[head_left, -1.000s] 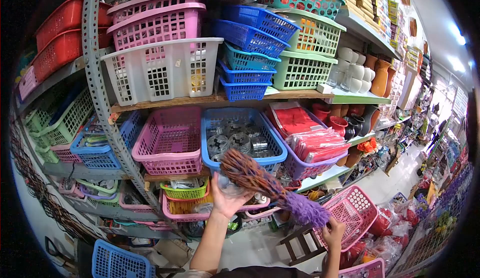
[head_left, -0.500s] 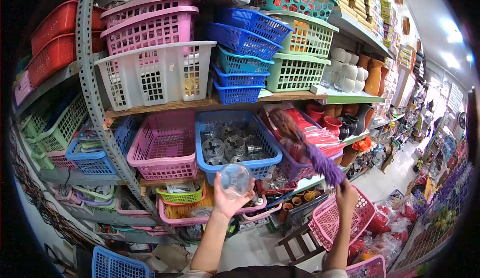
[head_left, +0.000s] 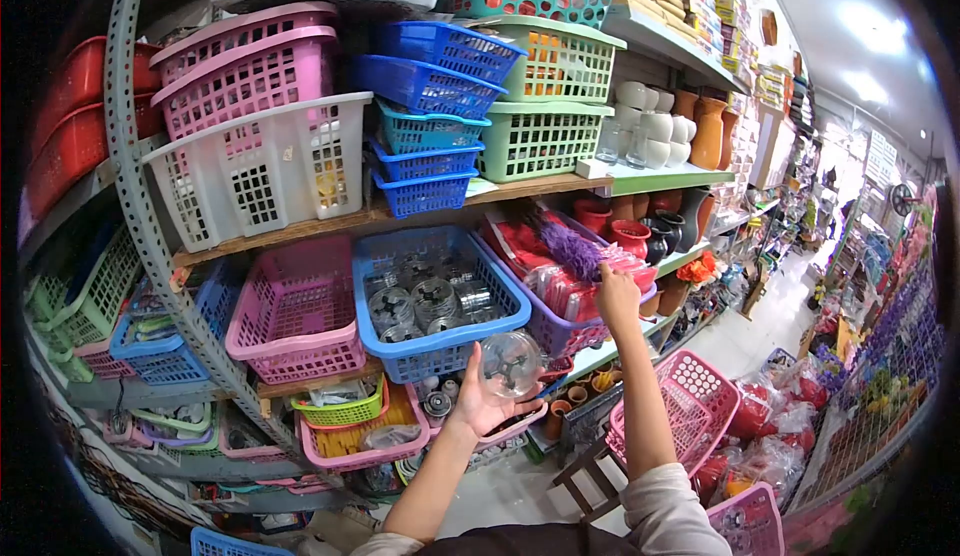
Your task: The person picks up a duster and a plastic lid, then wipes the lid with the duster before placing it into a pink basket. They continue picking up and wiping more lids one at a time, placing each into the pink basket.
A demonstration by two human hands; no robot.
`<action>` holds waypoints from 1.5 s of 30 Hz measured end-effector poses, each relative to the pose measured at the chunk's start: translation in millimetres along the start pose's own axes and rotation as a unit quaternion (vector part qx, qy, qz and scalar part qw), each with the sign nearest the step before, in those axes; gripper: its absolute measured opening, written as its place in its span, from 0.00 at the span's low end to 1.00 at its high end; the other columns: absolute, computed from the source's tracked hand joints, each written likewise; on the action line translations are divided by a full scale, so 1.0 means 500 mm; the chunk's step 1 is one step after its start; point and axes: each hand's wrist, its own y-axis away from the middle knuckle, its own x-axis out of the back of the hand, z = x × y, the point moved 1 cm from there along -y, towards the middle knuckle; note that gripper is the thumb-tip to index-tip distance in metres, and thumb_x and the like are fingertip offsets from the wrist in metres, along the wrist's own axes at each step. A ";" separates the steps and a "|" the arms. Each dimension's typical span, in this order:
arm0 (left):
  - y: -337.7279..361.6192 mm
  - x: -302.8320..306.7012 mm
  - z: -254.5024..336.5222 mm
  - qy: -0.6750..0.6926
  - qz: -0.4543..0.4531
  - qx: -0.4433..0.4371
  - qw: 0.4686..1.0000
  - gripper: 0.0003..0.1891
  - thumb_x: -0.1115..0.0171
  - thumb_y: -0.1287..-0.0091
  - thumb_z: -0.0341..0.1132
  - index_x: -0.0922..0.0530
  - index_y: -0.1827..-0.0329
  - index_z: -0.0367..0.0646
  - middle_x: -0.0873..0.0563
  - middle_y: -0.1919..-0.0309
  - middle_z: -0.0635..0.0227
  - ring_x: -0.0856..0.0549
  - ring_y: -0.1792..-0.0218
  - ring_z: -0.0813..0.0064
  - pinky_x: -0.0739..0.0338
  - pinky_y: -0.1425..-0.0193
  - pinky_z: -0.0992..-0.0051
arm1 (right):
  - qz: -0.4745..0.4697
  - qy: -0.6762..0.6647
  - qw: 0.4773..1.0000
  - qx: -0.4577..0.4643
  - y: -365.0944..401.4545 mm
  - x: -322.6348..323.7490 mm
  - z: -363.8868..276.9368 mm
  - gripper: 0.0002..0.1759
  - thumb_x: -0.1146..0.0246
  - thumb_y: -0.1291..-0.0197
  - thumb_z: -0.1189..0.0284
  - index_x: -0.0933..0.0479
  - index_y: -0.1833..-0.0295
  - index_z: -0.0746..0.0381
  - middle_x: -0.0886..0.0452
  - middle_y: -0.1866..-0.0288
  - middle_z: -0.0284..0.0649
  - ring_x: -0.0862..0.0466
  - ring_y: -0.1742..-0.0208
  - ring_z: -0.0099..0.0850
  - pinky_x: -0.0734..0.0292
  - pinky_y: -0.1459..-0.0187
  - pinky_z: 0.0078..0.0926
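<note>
A clear round container rests in my left hand, whose fingers and thumb curl round its side. My left hand is just in front of the blue basket, in which several similar clear containers stand. My right hand is closed on one end of a fluffy purple duster. The duster lies over red plastic-wrapped packets in a purple basket; its far end is hard to make out.
A pink basket stands left of the blue one. Stacked baskets, white cups and orange vases line the shelf above. Dark and red pots sit beside the packets. Below right are another pink basket and bagged goods.
My right hand has moved up and left, bringing the duster from in front of the shelf down onto the red packets. My left hand has shifted right with the container, and the view has turned.
</note>
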 end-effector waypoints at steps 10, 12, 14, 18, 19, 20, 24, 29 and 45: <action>-0.025 -0.003 0.013 -0.256 0.069 -0.113 0.958 0.39 0.42 0.43 0.60 0.40 0.30 0.54 0.26 0.42 0.60 0.22 0.46 0.66 0.29 0.44 0.62 | -0.037 -0.401 0.915 0.022 0.119 0.127 -0.158 0.22 0.36 0.45 0.69 0.28 0.45 0.64 0.25 0.57 0.44 0.23 0.57 0.36 0.27 0.54 0.30; -0.027 -0.010 0.010 -0.322 0.084 -0.196 0.922 0.37 0.39 0.42 0.48 0.42 0.30 0.51 0.25 0.43 0.60 0.22 0.47 0.68 0.28 0.43 0.66 | -0.135 -0.531 0.836 0.006 0.143 0.151 -0.198 0.24 0.37 0.43 0.66 0.29 0.43 0.65 0.26 0.59 0.39 0.23 0.59 0.28 0.26 0.59 0.25; -0.039 -0.016 0.003 -0.332 0.102 -0.335 0.876 0.47 0.29 0.50 0.27 0.48 0.28 0.48 0.26 0.45 0.59 0.22 0.47 0.68 0.28 0.43 0.70 | -0.174 -0.544 0.821 0.020 0.162 0.174 -0.229 0.28 0.35 0.45 0.65 0.32 0.41 0.65 0.27 0.56 0.42 0.24 0.55 0.33 0.28 0.53 0.27; -0.008 -0.035 0.024 -0.578 0.207 -0.455 0.645 0.52 0.23 0.62 0.32 0.46 0.31 0.42 0.25 0.46 0.52 0.24 0.45 0.62 0.29 0.42 0.68 | -0.170 -0.508 0.842 0.055 0.180 0.199 -0.257 0.38 0.29 0.53 0.63 0.35 0.38 0.65 0.32 0.48 0.49 0.27 0.45 0.40 0.31 0.44 0.31; -0.003 -0.037 0.032 -0.577 0.210 -0.457 0.644 0.52 0.23 0.62 0.32 0.46 0.31 0.42 0.25 0.46 0.52 0.24 0.45 0.62 0.29 0.42 0.68 | -0.162 -0.495 0.852 0.055 0.182 0.199 -0.262 0.41 0.27 0.56 0.63 0.36 0.37 0.65 0.33 0.45 0.50 0.28 0.44 0.42 0.32 0.43 0.32; 0.006 -0.037 0.041 -0.609 0.226 -0.475 0.593 0.51 0.23 0.62 0.32 0.44 0.32 0.41 0.25 0.47 0.52 0.24 0.45 0.60 0.29 0.41 0.67 | -0.116 -0.457 0.877 0.091 0.181 0.184 -0.262 0.47 0.24 0.62 0.62 0.38 0.36 0.66 0.36 0.43 0.50 0.28 0.43 0.43 0.31 0.43 0.33; 0.040 -0.079 0.083 -0.678 0.235 -0.527 0.456 0.48 0.25 0.64 0.31 0.39 0.34 0.41 0.28 0.47 0.53 0.26 0.46 0.56 0.29 0.42 0.64 | -0.136 -0.449 0.879 0.092 0.165 0.172 -0.287 0.50 0.23 0.67 0.61 0.39 0.37 0.70 0.35 0.45 0.52 0.28 0.44 0.46 0.30 0.44 0.34; 0.068 -0.084 0.147 -0.743 0.267 -0.510 0.342 0.47 0.27 0.65 0.31 0.37 0.34 0.43 0.32 0.47 0.55 0.27 0.46 0.54 0.29 0.43 0.61 | -0.082 -0.445 0.880 0.142 0.123 0.150 -0.345 0.52 0.24 0.66 0.57 0.41 0.38 0.73 0.31 0.48 0.57 0.25 0.47 0.52 0.28 0.47 0.38; 0.140 0.012 0.349 -0.864 0.384 -0.166 0.281 0.44 0.28 0.62 0.60 0.30 0.43 0.43 0.21 0.48 0.57 0.23 0.45 0.57 0.51 0.30 0.48 | -0.413 -0.513 0.747 0.092 0.020 -0.116 -0.527 0.43 0.26 0.69 0.46 0.22 0.53 0.70 0.18 0.59 0.50 0.18 0.56 0.38 0.26 0.52 0.30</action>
